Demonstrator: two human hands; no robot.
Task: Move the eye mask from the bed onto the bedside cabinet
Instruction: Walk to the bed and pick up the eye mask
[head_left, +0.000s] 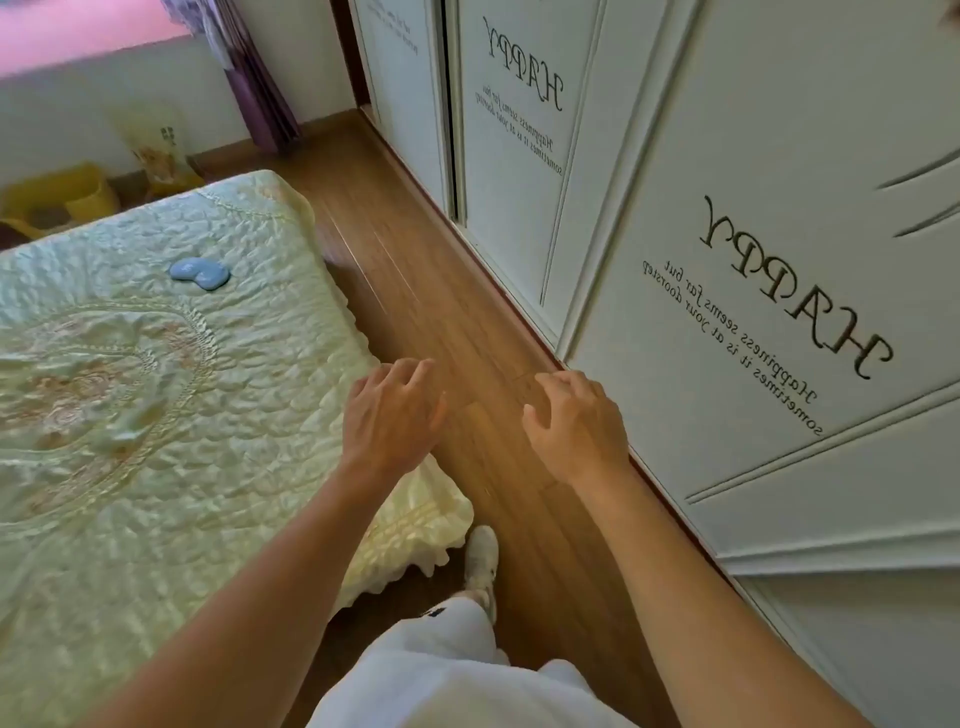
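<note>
A small light-blue eye mask (200, 273) lies flat on the bed (156, 415), near the bed's far right side. The bed wears a pale green quilted cover with an embroidered centre. My left hand (392, 410) hovers over the bed's right edge, fingers spread, holding nothing. My right hand (574, 423) hangs over the wooden floor close to the wardrobe, also spread and holding nothing. Both hands are well short of the mask. No bedside cabinet shows in this view.
A white sliding wardrobe (727, 260) with "HAPPY" lettering lines the right side. A strip of wooden floor (415, 260) runs between it and the bed. Yellow items (67, 197) and a purple curtain (260, 93) stand at the far wall. My foot in a white shoe (480, 558) stands by the bed corner.
</note>
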